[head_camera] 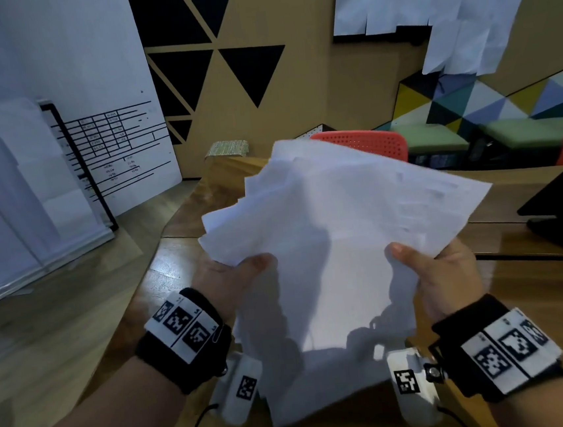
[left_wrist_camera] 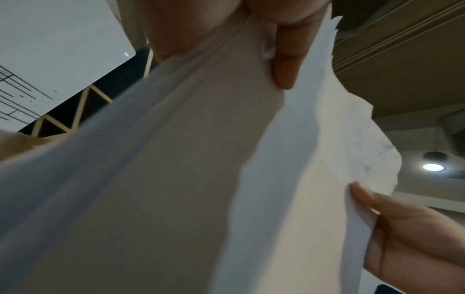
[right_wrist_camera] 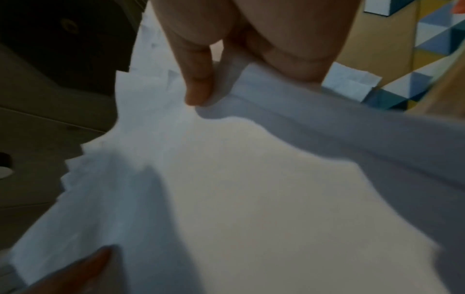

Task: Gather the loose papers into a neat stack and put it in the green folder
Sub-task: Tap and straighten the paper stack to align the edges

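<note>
Holding the papers (head_camera: 327, 243) above the wooden surface (head_camera: 538, 291), the left hand (head_camera: 231, 280) and right hand (head_camera: 441, 277) each pinch a side edge, thumbs on top — sheets fan unevenly. Loosening both grips and tapping edges down should square them.

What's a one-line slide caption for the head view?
Left hand and right hand grip an uneven sheaf of white papers above the wooden table, edges still fanned.

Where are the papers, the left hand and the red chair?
papers (head_camera: 336, 228): head view, middle of the top sheet.
left hand (head_camera: 235, 279): head view, base of the thumb.
red chair (head_camera: 366, 143): head view, its perforated backrest.
</note>
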